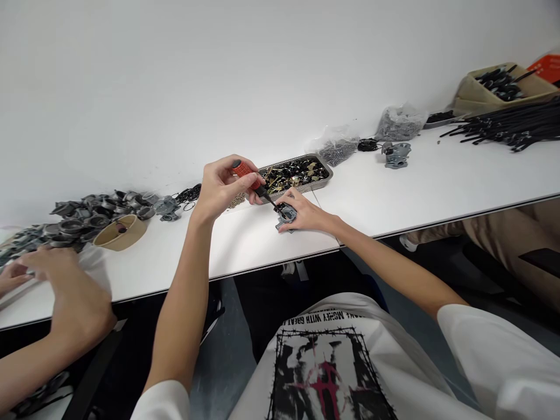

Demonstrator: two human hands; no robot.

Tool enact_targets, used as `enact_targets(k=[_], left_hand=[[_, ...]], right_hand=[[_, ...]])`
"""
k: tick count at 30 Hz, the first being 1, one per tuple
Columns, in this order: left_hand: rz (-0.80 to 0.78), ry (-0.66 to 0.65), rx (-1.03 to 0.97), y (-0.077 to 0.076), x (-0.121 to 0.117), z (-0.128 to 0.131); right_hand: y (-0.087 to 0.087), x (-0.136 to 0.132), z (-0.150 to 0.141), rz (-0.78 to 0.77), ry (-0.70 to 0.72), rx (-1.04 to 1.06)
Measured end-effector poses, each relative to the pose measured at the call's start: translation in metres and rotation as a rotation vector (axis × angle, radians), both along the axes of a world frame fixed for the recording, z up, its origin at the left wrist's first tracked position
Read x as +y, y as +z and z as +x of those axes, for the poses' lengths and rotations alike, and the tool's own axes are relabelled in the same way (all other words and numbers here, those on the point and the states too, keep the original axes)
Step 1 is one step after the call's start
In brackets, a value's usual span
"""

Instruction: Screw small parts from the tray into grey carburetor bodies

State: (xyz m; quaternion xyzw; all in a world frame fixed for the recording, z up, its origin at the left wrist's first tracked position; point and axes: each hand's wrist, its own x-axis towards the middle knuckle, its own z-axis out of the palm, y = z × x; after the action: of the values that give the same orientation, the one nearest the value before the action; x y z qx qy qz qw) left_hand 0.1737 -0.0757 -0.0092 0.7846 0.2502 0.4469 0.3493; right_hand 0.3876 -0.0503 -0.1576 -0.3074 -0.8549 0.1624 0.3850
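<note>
My left hand [225, 185] is closed around a screwdriver [252, 182] with an orange-red handle and black shaft, tilted down to the right. Its tip meets a small grey metal part [285, 217] lying on the white table [245, 245]. My right hand [303, 213] pinches that grey part and steadies it against the tabletop. Just behind both hands sits a metal tray [326, 172] filled with small black and brass pieces.
A heap of grey metal parts [83, 216] and a tan tape roll [120, 232] lie at the left, where another person's hands [65, 291] work. Plastic bags of small parts [336, 146], a grey assembly [396, 154], black rods [511, 125] and a cardboard box [503, 87] are at the right.
</note>
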Motion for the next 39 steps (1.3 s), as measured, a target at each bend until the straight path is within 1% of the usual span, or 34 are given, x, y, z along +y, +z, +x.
enact_targets(k=[13, 17, 26, 31, 35, 39], left_hand=[[0.010, 0.049, 0.006, 0.003, 0.000, 0.000], [0.008, 0.035, 0.011, 0.004, -0.001, 0.000], [-0.014, 0.015, 0.013, 0.000, 0.000, 0.002], [-0.015, 0.016, 0.071, 0.009, -0.007, 0.007], [-0.001, -0.031, 0.153, 0.017, -0.014, 0.017], [0.019, -0.052, 0.236, 0.021, -0.018, 0.029]], right_hand=[[0.001, 0.000, 0.000, 0.004, -0.014, -0.007], [0.000, 0.000, 0.000, 0.009, -0.008, -0.004], [-0.001, 0.001, -0.001, 0.002, 0.000, 0.002], [-0.001, 0.001, -0.001, 0.004, 0.003, 0.008], [-0.001, 0.002, -0.001, 0.034, 0.006, 0.014], [-0.002, 0.003, -0.001, 0.051, 0.004, 0.024]])
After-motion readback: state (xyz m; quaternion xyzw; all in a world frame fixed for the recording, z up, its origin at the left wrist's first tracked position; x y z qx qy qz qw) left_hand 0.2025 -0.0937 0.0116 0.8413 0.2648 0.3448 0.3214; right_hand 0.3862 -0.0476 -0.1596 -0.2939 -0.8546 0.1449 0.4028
